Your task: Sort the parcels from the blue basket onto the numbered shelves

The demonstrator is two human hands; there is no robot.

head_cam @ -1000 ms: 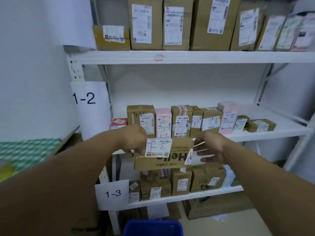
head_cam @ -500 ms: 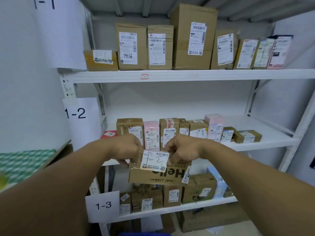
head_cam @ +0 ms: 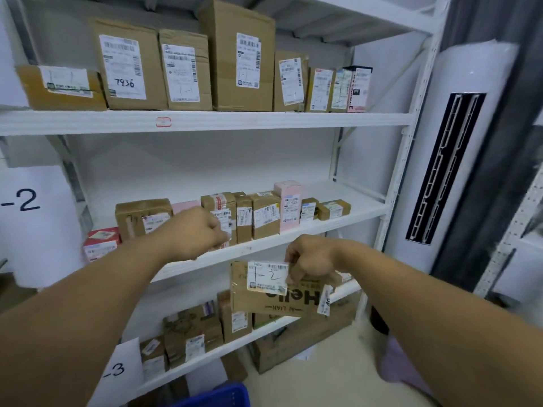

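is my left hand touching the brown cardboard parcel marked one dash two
Apart. The head view shows the left hand up at the middle shelf, clear of the brown cardboard parcel.

Single head view, close, facing white shelves [head_cam: 205, 121], angled slightly down.

I have the rack [head_cam: 205, 121] straight ahead, three shelves stacked. On the top shelf a row of boxes [head_cam: 188, 69] runs left to right. On the middle shelf [head_cam: 338, 224] a second row of parcels [head_cam: 264, 218] stands near the front edge, with bare board to their right. My left hand [head_cam: 195, 235] is in front of that row, toward its left half. My right hand [head_cam: 311, 259] is lower and to the right, before the shelf's edge, with a parcel [head_cam: 273, 289] hanging under it (label toward me). More boxes [head_cam: 191, 333] sit on the bottom shelf behind it. The basket [head_cam: 217, 396] is below, at the near edge. A tall unit [head_cam: 446, 171] stands right of the rack.
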